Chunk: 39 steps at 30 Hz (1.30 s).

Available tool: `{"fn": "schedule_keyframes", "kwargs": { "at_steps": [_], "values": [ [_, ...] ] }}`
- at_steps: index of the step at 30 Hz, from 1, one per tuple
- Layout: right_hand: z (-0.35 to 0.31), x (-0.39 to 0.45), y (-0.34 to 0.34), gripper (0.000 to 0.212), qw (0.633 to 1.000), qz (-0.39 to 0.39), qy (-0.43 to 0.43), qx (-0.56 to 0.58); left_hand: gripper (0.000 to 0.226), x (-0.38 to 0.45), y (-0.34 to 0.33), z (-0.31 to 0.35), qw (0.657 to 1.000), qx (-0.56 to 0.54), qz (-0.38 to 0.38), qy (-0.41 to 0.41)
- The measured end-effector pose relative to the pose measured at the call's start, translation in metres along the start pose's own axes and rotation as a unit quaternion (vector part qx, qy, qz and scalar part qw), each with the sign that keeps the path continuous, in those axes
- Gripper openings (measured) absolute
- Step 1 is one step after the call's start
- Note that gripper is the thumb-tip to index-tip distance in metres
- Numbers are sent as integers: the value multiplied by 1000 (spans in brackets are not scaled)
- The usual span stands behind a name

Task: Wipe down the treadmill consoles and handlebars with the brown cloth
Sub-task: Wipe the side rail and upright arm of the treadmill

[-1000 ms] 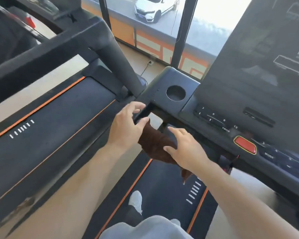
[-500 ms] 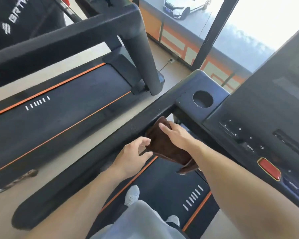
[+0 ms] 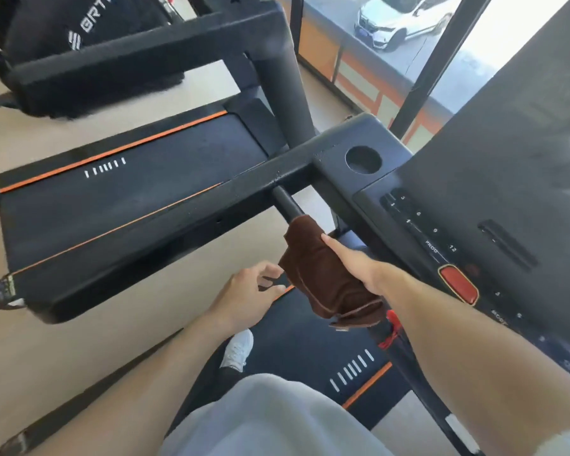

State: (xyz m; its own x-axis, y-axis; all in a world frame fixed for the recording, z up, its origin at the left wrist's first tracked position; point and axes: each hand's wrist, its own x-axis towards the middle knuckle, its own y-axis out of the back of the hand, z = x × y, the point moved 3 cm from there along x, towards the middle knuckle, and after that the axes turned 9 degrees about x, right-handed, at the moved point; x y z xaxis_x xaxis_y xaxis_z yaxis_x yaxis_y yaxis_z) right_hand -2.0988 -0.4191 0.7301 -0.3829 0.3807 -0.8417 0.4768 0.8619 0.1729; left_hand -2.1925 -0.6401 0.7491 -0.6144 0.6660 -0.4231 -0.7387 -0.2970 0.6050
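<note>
The right hand (image 3: 359,268) wraps the brown cloth (image 3: 323,274) around the treadmill's black front handlebar (image 3: 287,205), just below the console (image 3: 418,222). The left hand (image 3: 247,297) hovers beside the cloth, fingers loosely spread, holding nothing.

White car (image 3: 396,18) outside window; white shoe (image 3: 237,352) on belt; beige floor (image 3: 46,350)

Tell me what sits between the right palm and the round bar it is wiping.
In the head view, only the brown cloth, wrapped over the round bar; the right hand presses on it.
</note>
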Motion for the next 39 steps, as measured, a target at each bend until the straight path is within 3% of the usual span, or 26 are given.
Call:
{"fn": "schedule_keyframes", "kwargs": {
  "at_steps": [3,9,11,15,19,25,32,34,39],
  "values": [
    [33,-15,19,59,1000,-15,10,-6,25,-12,-42,11,999,-36,-8,11],
    [60,-23,27,62,977,-34,129,-168,25,-19,-104,26,998,-44,-36,9],
    [68,-28,28,62,948,-1,177,-264,23,-20,-113,25,998,-48,-39,15],
    [81,-31,15,85,877,82,241,-407,20,-16,-119,16,998,-54,-23,29],
    [76,-40,-16,94,770,150,257,-564,19,-4,-109,10,996,-75,-12,38],
    [27,-5,-54,86,688,154,337,-624,19,28,-68,-7,994,-94,13,54],
    [-45,53,-88,101,691,240,343,-590,21,61,-14,-38,994,-80,36,68],
    [-59,56,-91,91,699,262,349,-568,19,69,-5,-45,994,-80,28,69],
    [-89,62,-91,64,796,231,347,-438,17,82,11,-56,996,-62,18,61]
  ]
}}
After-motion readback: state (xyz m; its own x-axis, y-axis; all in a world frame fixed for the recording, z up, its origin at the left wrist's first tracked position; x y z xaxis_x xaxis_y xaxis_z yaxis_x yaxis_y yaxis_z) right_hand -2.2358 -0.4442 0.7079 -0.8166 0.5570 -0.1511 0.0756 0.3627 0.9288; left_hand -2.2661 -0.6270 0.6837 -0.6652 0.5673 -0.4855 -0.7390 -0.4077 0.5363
